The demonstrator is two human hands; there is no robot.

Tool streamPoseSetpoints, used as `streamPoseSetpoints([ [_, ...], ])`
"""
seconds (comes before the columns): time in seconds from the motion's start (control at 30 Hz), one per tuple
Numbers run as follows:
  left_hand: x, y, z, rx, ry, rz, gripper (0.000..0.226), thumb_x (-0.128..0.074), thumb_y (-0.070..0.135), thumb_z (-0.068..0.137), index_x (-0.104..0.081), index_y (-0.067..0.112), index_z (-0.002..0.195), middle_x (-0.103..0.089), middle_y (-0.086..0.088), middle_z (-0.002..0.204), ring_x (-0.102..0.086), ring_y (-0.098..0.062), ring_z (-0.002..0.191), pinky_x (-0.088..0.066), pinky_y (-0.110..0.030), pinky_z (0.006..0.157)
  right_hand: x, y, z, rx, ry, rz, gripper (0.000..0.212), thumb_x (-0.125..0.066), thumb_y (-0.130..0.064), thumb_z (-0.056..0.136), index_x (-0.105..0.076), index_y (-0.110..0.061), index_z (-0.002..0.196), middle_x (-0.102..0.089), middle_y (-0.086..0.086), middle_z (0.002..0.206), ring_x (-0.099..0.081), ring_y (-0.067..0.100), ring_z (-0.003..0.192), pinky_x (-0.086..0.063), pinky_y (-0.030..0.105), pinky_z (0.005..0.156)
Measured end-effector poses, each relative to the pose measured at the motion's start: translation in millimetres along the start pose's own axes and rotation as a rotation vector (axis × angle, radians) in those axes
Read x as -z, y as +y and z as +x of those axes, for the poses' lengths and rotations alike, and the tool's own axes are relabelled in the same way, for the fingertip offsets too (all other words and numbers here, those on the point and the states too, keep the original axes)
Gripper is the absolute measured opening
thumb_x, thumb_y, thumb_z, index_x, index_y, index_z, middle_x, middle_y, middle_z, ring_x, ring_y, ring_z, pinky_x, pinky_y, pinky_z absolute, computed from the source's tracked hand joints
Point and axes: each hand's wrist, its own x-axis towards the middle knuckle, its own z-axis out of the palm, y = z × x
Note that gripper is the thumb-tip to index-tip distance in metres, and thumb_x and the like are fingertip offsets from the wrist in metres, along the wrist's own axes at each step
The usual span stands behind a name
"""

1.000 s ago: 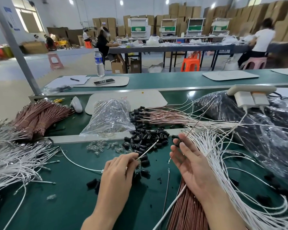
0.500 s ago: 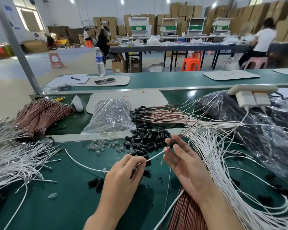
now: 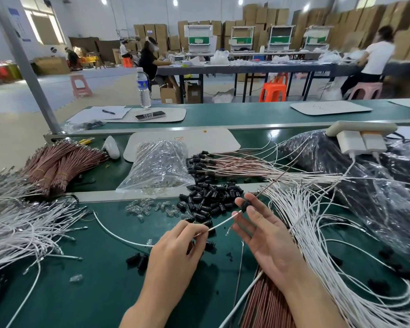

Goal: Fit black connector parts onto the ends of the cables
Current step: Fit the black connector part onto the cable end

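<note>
While the head camera is looking down over the green table [image 3: 81, 292], the left hand [image 3: 175, 252] is pinching a white cable [image 3: 223, 221] between its thumb and fingertips, knuckles turned upward. From that pinch the cable is running up and to the right, and its end is meeting a black connector part [image 3: 245, 204]. The right hand [image 3: 270, 240] is lying palm up and pinching that part between thumb tip and forefinger, its other fingers stretching out loosely apart. A thin dark cable [image 3: 282, 176] is slanting away from the far side of the part, up to the right. On the other side of the left hand, the white cable is trailing in a curve leftward across the table.

Just beyond both hands a pile of black connector parts [image 3: 211, 197] is lying loose on the table, with a few strays [image 3: 137, 260] sitting near the left wrist. Small clear pieces [image 3: 149, 207] are lying scattered left of the pile, and a clear plastic bag [image 3: 159, 166] is slumping behind them. A heap of white cables [image 3: 17, 228] is spreading over the left edge, and another [image 3: 317, 233] is fanning out to the right of the right hand. Copper-coloured cables [image 3: 57, 164] are lying bundled at the far left; a second bundle [image 3: 268, 304] is showing under the right forearm. A dark plastic bag [image 3: 365, 185] is filling the right side, with a power strip [image 3: 360, 136] resting on it. A water bottle [image 3: 143, 88] is standing on the far table.
</note>
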Motion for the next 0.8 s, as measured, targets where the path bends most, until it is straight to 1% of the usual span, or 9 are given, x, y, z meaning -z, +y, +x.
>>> streamPoseSetpoints([
  [0.27, -0.1, -1.0, 0.4, 0.002, 0.0, -0.002, 0.011, -0.065, 0.031, 0.095, -0.062, 0.039, 0.102, -0.059, 0.026, 0.093, -0.06, -0.005, 0.072, -0.053, -0.029, 0.063, -0.8, 2.0, -0.3, 0.004, -0.007, -0.041, 0.028, -0.064, -0.011, 0.09, -0.077, -0.02, 0.112, -0.071, 0.01, 0.126, -0.073, 0.018, 0.093, -0.061, 0.031, 0.077],
  [0.4, 0.4, -0.6, 1.0, 0.013, 0.015, -0.016, 0.011, -0.065, 0.031, 0.094, -0.06, 0.039, 0.099, -0.06, 0.023, 0.09, -0.061, -0.008, 0.07, -0.053, -0.03, 0.063, -0.8, 3.8, -0.1, 0.006, -0.013, -0.079, 0.028, -0.064, -0.011, 0.091, -0.076, -0.02, 0.114, -0.07, 0.009, 0.127, -0.073, 0.021, 0.098, -0.061, 0.031, 0.079],
  [0.57, 1.5, -0.8, 0.4, 0.028, 0.0, -0.02, 0.008, -0.064, 0.031, 0.093, -0.063, 0.036, 0.099, -0.062, 0.024, 0.09, -0.063, -0.006, 0.075, -0.054, -0.031, 0.065, -0.7, 4.3, 0.2, 0.002, -0.01, -0.08, 0.029, -0.064, -0.011, 0.091, -0.076, -0.02, 0.116, -0.07, 0.009, 0.127, -0.073, 0.021, 0.099, -0.06, 0.031, 0.077],
  [0.8, 2.4, 3.2, 1.5, 0.006, -0.011, -0.014, 0.011, -0.068, 0.022, 0.092, -0.067, 0.031, 0.098, -0.061, 0.022, 0.089, -0.064, -0.008, 0.076, -0.055, -0.032, 0.065, -1.4, 4.7, 0.3, 0.004, 0.015, -0.061, 0.027, -0.065, -0.012, 0.089, -0.077, -0.019, 0.113, -0.071, 0.01, 0.126, -0.073, 0.021, 0.096, -0.061, 0.03, 0.076],
])
